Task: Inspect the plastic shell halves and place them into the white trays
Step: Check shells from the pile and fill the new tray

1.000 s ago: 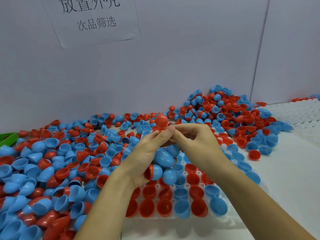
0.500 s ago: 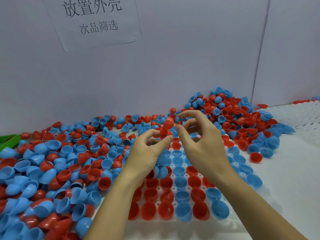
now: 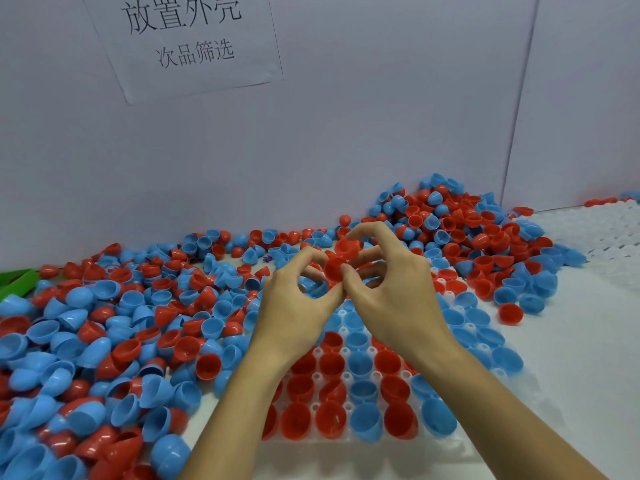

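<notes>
My left hand (image 3: 294, 310) and right hand (image 3: 394, 296) meet above the far end of a white tray (image 3: 367, 452). Between the fingertips are two red shell halves, pulled apart. My left index finger and thumb pinch the lower red half (image 3: 333, 269). The upper red half (image 3: 347, 247) sits under my right hand's curled index finger. The tray's pockets near me hold several red and blue halves (image 3: 360, 393), open side up. My forearms hide part of the tray.
Loose red and blue halves cover the table on the left (image 3: 121, 341) and heap against the wall at the back right (image 3: 467, 230). White trays (image 3: 602, 244) lie at the far right. A green object (image 3: 17, 284) is at the left edge. A paper sign (image 3: 194, 39) hangs on the wall.
A second ago both hands held one closed red ball. It has been pulled apart into two halves, and the hands have risen slightly toward the wall.
</notes>
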